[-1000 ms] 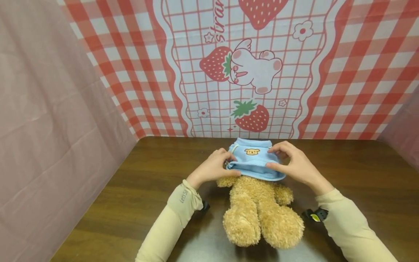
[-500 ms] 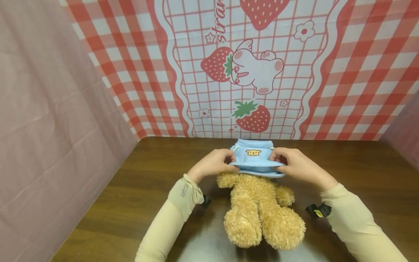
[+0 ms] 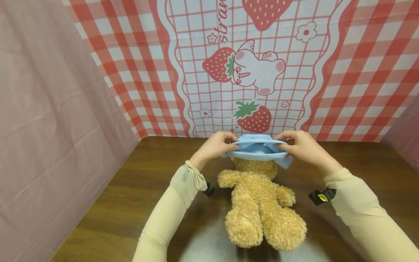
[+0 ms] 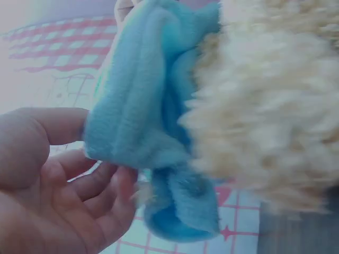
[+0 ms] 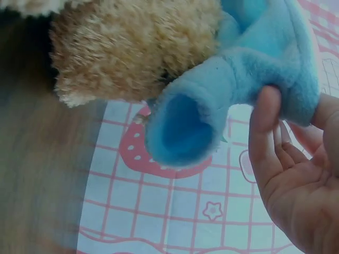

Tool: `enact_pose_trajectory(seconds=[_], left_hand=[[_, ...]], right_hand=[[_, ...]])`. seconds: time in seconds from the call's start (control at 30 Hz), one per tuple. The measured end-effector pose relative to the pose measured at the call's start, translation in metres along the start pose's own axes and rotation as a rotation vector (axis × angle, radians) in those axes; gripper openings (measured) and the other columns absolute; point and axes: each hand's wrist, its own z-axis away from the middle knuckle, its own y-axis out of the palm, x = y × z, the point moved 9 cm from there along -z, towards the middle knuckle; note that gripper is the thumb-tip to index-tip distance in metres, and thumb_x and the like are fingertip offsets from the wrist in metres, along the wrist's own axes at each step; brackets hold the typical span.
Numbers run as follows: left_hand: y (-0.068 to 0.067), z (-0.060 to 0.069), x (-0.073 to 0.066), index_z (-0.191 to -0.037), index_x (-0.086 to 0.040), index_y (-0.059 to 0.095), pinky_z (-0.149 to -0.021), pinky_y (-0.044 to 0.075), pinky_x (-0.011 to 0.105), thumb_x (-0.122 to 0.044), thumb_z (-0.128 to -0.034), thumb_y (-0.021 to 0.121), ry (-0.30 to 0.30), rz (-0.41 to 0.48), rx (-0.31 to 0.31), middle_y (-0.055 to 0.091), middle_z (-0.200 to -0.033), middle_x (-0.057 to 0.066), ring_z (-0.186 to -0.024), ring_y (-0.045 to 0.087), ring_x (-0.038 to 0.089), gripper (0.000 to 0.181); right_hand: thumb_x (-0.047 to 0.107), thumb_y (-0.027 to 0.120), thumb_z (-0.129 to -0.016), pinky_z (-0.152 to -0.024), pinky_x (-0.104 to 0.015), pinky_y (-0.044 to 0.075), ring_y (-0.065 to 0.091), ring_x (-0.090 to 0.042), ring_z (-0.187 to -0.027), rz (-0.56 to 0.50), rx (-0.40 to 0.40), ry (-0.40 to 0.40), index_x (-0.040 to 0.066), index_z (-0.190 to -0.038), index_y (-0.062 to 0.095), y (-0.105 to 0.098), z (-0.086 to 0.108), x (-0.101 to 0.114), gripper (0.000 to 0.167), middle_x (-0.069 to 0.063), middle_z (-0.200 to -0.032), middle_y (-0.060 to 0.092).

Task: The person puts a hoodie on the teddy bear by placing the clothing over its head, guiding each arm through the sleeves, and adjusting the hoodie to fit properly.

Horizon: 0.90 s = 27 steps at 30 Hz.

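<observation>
A light blue doll's shirt (image 3: 258, 155) covers the upper head of a tan teddy bear (image 3: 253, 193), which lies on its back with its feet toward me. Its hem is spread between the two hands. My left hand (image 3: 214, 147) pinches the hem's left side, thumb below and fingers above. On the right side, my right hand (image 3: 302, 149) pinches the same hem. A short sleeve (image 5: 183, 129) hangs down with its opening showing in the right wrist view. In the left wrist view the shirt's edge (image 4: 127, 132) lies at the fingers. The bear's face is hidden.
The brown wooden table (image 3: 131, 203) extends to both sides of the bear. Behind it hangs a red and white checked cloth (image 3: 154, 72) with strawberries. A pink curtain (image 3: 59, 127) hangs at the left.
Both hands have lifted the shirt's hem up and away toward the back cloth. The yellow animal patch on its front has gone from sight, and more of the bear's head shows.
</observation>
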Motion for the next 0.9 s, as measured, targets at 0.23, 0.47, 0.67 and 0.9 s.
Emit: enact_pose_trajectory(seconds=[0.23, 0.47, 0.67, 0.9], left_hand=[[-0.010, -0.014, -0.009, -0.098, -0.008, 0.064, -0.060, 0.047, 0.028, -0.014, -0.0871, 0.059, -0.040, 0.026, 0.017, 0.062, -0.091, 0.005, -0.066, 0.052, 0.014, 0.014], [-0.016, -0.027, -0.014, -0.098, -0.003, 0.062, -0.064, 0.052, 0.028, -0.007, -0.0866, 0.059, -0.047, 0.079, -0.042, 0.060, -0.088, 0.009, -0.069, 0.057, 0.017, 0.013], [-0.016, -0.037, -0.011, -0.101, -0.006, 0.060, -0.073, 0.051, 0.031, -0.013, -0.0863, 0.060, -0.029, -0.034, -0.084, 0.061, -0.093, 0.008, -0.082, 0.061, 0.021, 0.016], [0.001, -0.050, -0.004, -0.104, -0.008, 0.060, -0.087, 0.044, 0.027, -0.016, -0.0834, 0.064, 0.064, -0.251, -0.043, 0.062, -0.108, 0.005, -0.102, 0.056, 0.018, 0.022]], right_hand=[[0.019, 0.055, -0.090, -0.062, -0.030, 0.051, 0.065, -0.024, -0.085, 0.003, -0.048, 0.011, 0.008, -0.101, 0.063, -0.019, -0.013, 0.004, 0.018, -0.016, -0.102, 0.062], [0.011, 0.053, -0.090, -0.056, -0.031, 0.047, 0.060, -0.034, -0.098, 0.017, -0.062, 0.037, 0.008, -0.111, 0.058, -0.024, -0.025, 0.006, 0.021, -0.018, -0.115, 0.056], [0.006, 0.052, -0.090, -0.061, -0.035, 0.047, 0.057, -0.037, -0.100, 0.056, -0.086, 0.015, 0.005, -0.114, 0.059, -0.021, -0.034, 0.002, 0.025, -0.019, -0.119, 0.051], [0.003, 0.051, -0.089, -0.083, -0.052, 0.043, 0.051, -0.041, -0.101, 0.154, -0.120, -0.081, 0.003, -0.098, 0.063, -0.004, -0.040, -0.013, 0.015, -0.019, -0.107, 0.049]])
